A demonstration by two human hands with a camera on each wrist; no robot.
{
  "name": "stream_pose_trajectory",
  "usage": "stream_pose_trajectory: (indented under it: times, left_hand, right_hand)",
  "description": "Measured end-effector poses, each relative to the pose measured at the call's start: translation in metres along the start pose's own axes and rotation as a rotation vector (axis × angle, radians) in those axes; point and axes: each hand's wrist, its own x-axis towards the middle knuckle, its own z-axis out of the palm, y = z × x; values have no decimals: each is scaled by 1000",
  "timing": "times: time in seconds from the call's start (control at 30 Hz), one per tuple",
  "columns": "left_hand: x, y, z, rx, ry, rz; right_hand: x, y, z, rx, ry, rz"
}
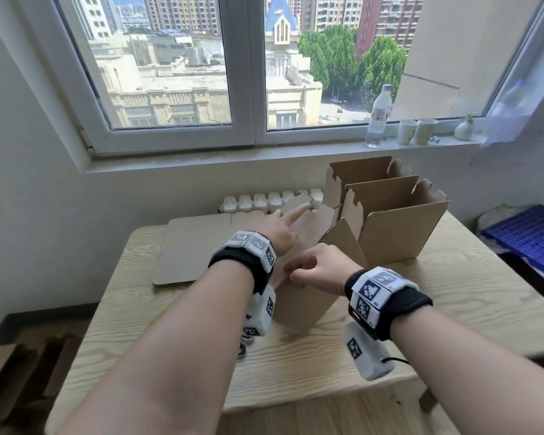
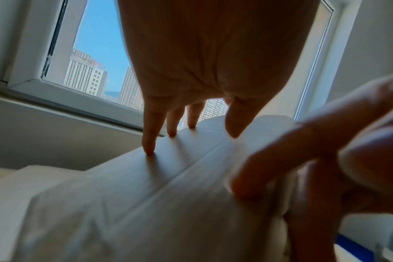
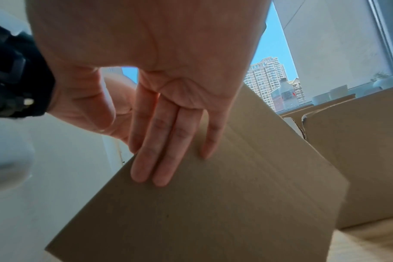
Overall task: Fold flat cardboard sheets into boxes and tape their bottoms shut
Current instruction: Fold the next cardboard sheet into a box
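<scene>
A partly folded cardboard box (image 1: 299, 302) stands tilted on the table between my hands. My left hand (image 1: 280, 229) reaches forward with straight fingers, and its fingertips (image 2: 149, 148) touch the box's upper face (image 2: 146, 195). My right hand (image 1: 318, 268) holds the near panel (image 3: 213, 203) at its edge, with the fingers (image 3: 159, 159) flat on the outside and the thumb over the edge. A stack of flat cardboard sheets (image 1: 189, 249) lies at the table's back left. Two folded open boxes (image 1: 399, 227) (image 1: 365, 171) stand at the back right.
The wooden table (image 1: 453, 296) stands under a window. On the sill are a water bottle (image 1: 379, 114), two paper cups (image 1: 407, 131) and a small vase (image 1: 464, 130). A white radiator (image 1: 264, 200) is behind the table. A blue crate (image 1: 531, 237) sits to the right.
</scene>
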Motion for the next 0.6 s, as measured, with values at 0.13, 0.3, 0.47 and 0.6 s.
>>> stream_pose_trajectory:
  times: [0.13, 0.3, 0.47, 0.6]
  left_hand:
    - [-6, -14, 3, 169, -89, -29]
    - [-23, -36, 22, 23, -140, -21]
    - [-14, -48, 24, 2, -67, -116]
    - [-16, -63, 17, 75, -39, -190]
  right_hand:
    - [-6, 12, -2, -40, 196, 57]
    - [-3, 43, -19, 120, 593, 249]
    - [3, 50, -15, 176, 768, 317]
    - [-2, 52, -24, 166, 663, 339]
